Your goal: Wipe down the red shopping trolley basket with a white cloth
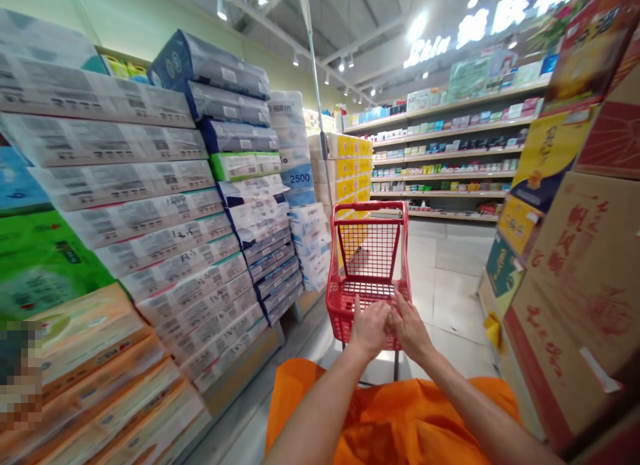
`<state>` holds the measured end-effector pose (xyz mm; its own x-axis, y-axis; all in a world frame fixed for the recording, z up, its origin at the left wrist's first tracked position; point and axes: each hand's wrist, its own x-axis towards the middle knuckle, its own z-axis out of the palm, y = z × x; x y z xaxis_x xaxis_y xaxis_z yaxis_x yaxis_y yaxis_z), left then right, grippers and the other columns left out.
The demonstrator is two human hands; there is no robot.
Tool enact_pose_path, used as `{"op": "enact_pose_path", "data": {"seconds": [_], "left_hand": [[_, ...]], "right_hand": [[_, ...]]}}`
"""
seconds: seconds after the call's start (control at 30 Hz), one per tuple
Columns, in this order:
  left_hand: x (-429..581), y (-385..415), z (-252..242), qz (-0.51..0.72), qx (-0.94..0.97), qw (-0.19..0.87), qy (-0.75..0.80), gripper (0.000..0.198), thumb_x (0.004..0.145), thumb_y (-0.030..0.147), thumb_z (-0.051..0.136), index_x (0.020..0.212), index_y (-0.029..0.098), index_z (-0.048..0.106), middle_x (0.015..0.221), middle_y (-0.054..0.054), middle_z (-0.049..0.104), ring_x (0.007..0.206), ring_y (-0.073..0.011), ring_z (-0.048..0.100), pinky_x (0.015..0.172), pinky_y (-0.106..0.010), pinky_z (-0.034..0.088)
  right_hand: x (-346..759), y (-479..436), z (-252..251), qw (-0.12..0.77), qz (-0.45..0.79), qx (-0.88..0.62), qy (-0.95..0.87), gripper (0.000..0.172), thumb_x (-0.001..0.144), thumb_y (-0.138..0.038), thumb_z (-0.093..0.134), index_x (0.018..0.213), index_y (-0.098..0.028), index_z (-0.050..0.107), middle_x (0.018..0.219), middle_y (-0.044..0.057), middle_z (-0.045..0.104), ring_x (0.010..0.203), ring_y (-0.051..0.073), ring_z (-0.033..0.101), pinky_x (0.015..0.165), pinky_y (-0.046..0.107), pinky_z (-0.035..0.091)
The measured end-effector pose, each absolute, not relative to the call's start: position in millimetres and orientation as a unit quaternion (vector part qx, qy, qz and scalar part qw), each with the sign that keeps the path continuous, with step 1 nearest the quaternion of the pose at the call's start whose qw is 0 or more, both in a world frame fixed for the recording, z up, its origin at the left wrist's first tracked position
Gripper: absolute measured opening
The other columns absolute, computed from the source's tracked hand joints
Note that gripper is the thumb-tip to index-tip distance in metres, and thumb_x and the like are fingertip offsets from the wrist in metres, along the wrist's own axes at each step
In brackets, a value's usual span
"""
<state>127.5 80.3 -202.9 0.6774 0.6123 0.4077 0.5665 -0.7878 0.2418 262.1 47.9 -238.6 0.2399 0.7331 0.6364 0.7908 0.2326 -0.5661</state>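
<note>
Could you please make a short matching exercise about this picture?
Column one:
1. left hand
2. shopping cart
3. brown carton
4. orange cloth

Column two:
A. at the picture's right side
B. at the bottom of the picture
C. close beside the right hand
D. red, with mesh

Right pairs: 1-C, 2-D, 3-A, 4-B

Illumination: bright, from white cylindrical ceiling spotlights (pixel 221 10). Glowing white sign characters (pixel 473 26): overexposed. Red plastic mesh shopping cart (pixel 369 278): clearly defined. Brown cardboard cartons (pixel 585 252), right edge: stretched, slightly blurred.
</note>
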Motion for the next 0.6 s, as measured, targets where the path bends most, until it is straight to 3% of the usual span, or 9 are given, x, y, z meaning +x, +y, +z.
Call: {"op": "enact_pose_path", "data": {"seconds": [0.1,0.2,0.3,0.43,0.6], "left_hand": [[92.8,97.2,-194.3,0.255,0.895,0.038,0.365,0.026,0.08,0.013,0.041,0.096,0.026,0.055,0.109,0.003,0.06,0.103,-0.0153,0.052,0.106,-0.051,-0.003],[73.5,104.5,-188.7,0.252,0.87,0.019,0.424,0.024,0.077,0.012,0.041,0.091,0.024,0.057,0.108,0.001,0.06,0.1,-0.0175,0.053,0.105,-0.053,0.003],[96.8,91.5,-191.9,0.232,0.878,0.025,0.418,0.021,0.077,0.019,0.044,0.095,0.022,0.055,0.109,-0.003,0.059,0.103,-0.019,0.052,0.104,-0.053,0.011],[142.3,71.2,-200.7,0.222,0.892,0.052,0.39,0.034,0.076,0.03,0.049,0.108,0.019,0.049,0.116,-0.006,0.054,0.11,-0.0209,0.046,0.105,-0.051,0.014],[111.7,89.1,-199.0,0.206,0.908,0.036,0.362,0.031,0.081,0.018,0.041,0.11,0.022,0.051,0.116,-0.003,0.057,0.107,-0.016,0.05,0.106,-0.049,0.011]], "right_hand": [[265.2,44.9,-236.0,0.497,-0.014,-0.613,-0.614,0.048,0.087,-0.034,0.028,0.132,-0.02,0.031,0.117,0.009,0.055,0.104,0.021,0.053,0.094,0.045,0.037],[263.0,41.6,-230.3,0.51,-0.004,-0.611,-0.606,0.047,0.087,-0.032,0.029,0.133,-0.022,0.029,0.112,0.007,0.058,0.105,0.021,0.052,0.093,0.045,0.039],[258.5,40.7,-227.6,0.515,-0.006,-0.608,-0.604,0.047,0.087,-0.031,0.028,0.133,-0.023,0.03,0.11,0.007,0.059,0.103,0.021,0.053,0.092,0.046,0.039],[258.8,43.0,-232.2,0.521,-0.013,-0.617,-0.59,0.047,0.087,-0.033,0.027,0.133,-0.02,0.031,0.112,0.008,0.058,0.107,0.021,0.05,0.092,0.046,0.039],[263.6,43.8,-236.0,0.517,-0.007,-0.614,-0.597,0.048,0.087,-0.033,0.029,0.133,-0.019,0.031,0.115,0.009,0.056,0.104,0.02,0.052,0.09,0.042,0.043]]}}
